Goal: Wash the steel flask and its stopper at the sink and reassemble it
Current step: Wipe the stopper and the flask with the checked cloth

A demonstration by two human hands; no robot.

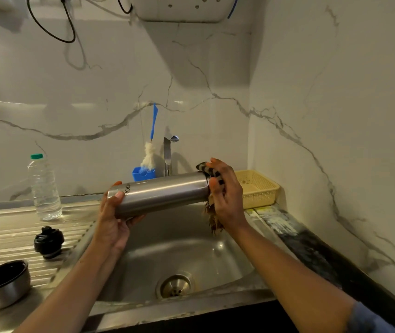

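Scrubbing step: flask (163,193) held level over sink (179,251). Left hand (112,219) fingers clamp its left end; right hand (225,195) fingers clamp cloth (206,168) at its right end. Stopper (48,241) lies left on counter (4,234); rinsing likely follows.

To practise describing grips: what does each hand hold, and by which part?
The left hand grips the steel flask round its logo end. The right hand holds a checked cloth, bunched in its fingers, against the flask's other end.
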